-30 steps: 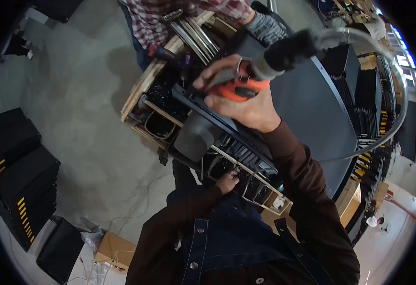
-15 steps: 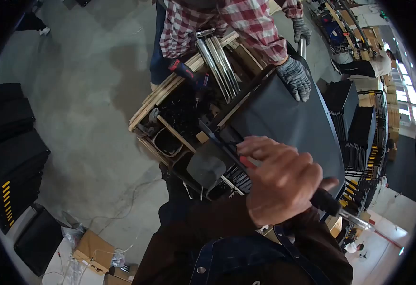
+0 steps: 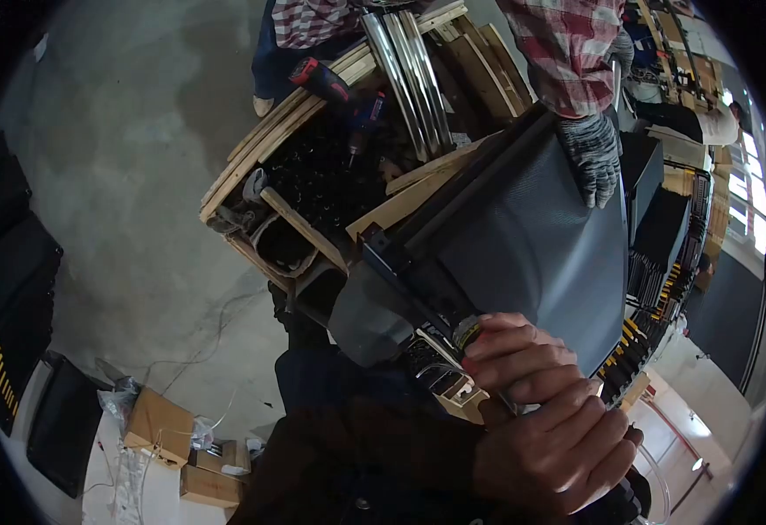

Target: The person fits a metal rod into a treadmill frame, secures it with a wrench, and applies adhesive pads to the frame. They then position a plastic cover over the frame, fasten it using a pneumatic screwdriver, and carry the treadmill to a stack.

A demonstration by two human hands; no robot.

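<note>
A wooden crate (image 3: 313, 114) stood on the concrete floor (image 3: 138, 175) with a dark panel (image 3: 531, 254) leaning on it, a co-worker's gloved hand (image 3: 593, 153) on the panel's top edge. I saw the right hand (image 3: 523, 359) wrapped around the tool (image 3: 468, 332), fingers pressed together, with the tool's tip at the panel's lower corner. The left hand (image 3: 566, 451) was curled tight just below, touching the right.

Panel (image 3: 540, 254) dark grey; co-worker's shirt (image 3: 575, 44) red-white check; glove (image 3: 593, 153) speckled grey; drill (image 3: 330, 86) red-black; crate (image 3: 300, 223) pale wood.

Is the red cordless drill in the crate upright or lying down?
Lying down: the cordless drill rests on its side inside the wooden crate.
</note>
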